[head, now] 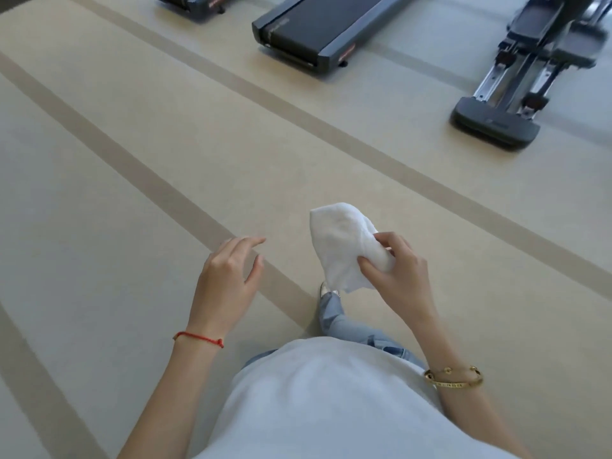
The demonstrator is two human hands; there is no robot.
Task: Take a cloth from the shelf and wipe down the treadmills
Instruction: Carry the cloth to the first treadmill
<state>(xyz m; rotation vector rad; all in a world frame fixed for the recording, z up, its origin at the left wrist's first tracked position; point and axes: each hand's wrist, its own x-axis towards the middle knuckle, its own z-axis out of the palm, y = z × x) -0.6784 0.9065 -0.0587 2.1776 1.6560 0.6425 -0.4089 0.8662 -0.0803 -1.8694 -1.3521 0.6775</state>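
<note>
Here, the white cloth (344,246) is held up in the air over the tan floor (132,193), in front of the person's body. Its long side runs up and down in the picture, with the rounded top pointing away toward the machines and a loose corner hanging down toward the person's leg. The cloth looks soft and fluffy, a bit bunched up, with folds in it. The right hand (397,273) pinches it with the thumb on one side and the curled fingers on the other. The hand grips the cloth's right edge, low down, so most of the cloth sticks out to the left and above the grip. The left hand (228,276) is near the cloth but not touching it; its fingers are loose and spread, and it holds nothing. A dark treadmill (318,28) lies on the floor well ahead, far from the cloth. Another treadmill (195,6) shows at the top left edge. A different dark exercise machine (516,87) stands at the top right.
</note>
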